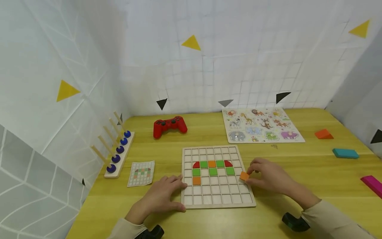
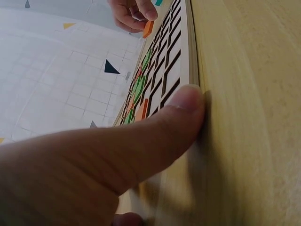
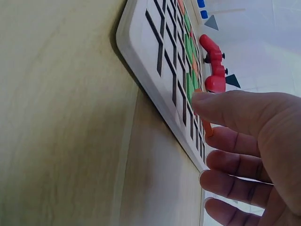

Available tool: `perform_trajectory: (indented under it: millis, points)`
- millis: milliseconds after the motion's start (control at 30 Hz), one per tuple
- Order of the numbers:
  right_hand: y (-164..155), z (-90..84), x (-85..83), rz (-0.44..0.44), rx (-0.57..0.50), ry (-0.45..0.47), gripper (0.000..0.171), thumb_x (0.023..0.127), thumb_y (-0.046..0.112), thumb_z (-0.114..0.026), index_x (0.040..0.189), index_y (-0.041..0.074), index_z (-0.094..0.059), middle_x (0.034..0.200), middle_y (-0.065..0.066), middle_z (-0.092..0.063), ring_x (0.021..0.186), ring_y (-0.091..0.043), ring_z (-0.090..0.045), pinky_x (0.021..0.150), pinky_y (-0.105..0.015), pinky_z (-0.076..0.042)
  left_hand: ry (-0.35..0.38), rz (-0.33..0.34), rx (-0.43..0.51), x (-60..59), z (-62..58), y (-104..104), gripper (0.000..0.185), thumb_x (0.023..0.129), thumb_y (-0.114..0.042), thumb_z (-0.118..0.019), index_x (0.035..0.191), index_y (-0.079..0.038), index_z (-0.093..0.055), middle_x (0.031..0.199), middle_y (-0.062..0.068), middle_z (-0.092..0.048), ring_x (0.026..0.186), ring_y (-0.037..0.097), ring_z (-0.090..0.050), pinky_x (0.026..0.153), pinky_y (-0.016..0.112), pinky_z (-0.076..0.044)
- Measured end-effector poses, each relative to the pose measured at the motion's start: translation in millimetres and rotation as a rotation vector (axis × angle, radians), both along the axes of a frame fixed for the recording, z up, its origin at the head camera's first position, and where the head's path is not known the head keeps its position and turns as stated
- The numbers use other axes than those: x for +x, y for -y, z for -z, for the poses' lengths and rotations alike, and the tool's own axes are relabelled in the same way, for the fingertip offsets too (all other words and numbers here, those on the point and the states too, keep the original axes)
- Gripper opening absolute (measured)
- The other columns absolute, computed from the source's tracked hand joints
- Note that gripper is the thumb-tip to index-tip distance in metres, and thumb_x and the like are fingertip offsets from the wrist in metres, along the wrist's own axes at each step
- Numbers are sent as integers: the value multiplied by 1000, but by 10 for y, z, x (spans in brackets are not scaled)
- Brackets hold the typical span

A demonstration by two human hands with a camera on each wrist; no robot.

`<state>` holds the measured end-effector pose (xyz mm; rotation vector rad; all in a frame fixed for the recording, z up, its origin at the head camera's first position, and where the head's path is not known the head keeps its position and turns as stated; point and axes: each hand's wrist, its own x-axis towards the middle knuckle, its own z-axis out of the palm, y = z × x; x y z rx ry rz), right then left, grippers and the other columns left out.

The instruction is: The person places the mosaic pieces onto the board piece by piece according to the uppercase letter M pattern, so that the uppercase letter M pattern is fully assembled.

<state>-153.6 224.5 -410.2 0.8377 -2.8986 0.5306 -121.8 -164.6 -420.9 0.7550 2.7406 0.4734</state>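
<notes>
**Orange tile at the grid's right edge, ready to be set**

Orange tile [image 1: 244, 176] is pinched between thumb and fingers of the right hand [image 1: 268, 179], right of the frame's centre in the head view, at the right edge of the wooden grid board [image 1: 218, 202] and roughly level with the row of green squares. The left hand [image 1: 162, 196] lies with fingers relaxed and flat, its thumb against the board's lower left edge (the left wrist view shows the thumb pressed to the rim), apparently steadying it.

On the board a pattern has been started: a top row of red, green, orange, green, red, then three green squares below, and one orange tile [image 1: 196, 180] under the left green. Most cells are bare. A small pattern card [image 1: 141, 173] lies on the bench [image 1: 298, 159] to the left of the board.

Judging from this, the step in hand is placing a tile. The next move calls for carrying it over the chosen cell, squaring its edges with the frame and lowering it flat, while the left hand keeps the board from sliding. Which cell is meant I cannot tell.
</notes>
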Motion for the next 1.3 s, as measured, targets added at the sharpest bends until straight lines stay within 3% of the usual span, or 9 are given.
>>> perform_trajectory:
  millis: [333,567,867,1300]
  points:
    - [117,-15,-71,-38,3,-6,17,80,36,-81,87,22,-73,91,8,-61,75,-5,-54,64,-24,-47,-21,13,19,-31,-33,11,69,76,-60,-75,132,-23,-60,152,9,-47,129,33,-50,102,53,-43]
    - [175,57,-84,-135,-21,-26,17,84,26,-78,97,16,-77,91,5,-62,72,-1,-50,62,-20,-44,-17,13,4,-32,-26,2,69,76,-62,-73,133,-25,-60,153,8,-46,131,33,-49,103,53,-43]
    - [209,87,-67,-188,-54,-61,16,82,23,-79,94,14,-78,90,4,-62,74,-6,-53,63,-22,-46,-27,22,17,-30,-18,-3,69,76,-60,-75,132,-24,-60,153,8,-47,131,34,-49,103,53,-43]
    - [274,122,-52,-188,-58,-74,17,79,21,-81,94,14,-78,90,3,-62,74,-7,-55,64,-23,-48,-18,13,24,23,-8,7,69,76,-60,-75,133,-23,-60,152,8,-47,130,33,-49,103,54,-42]
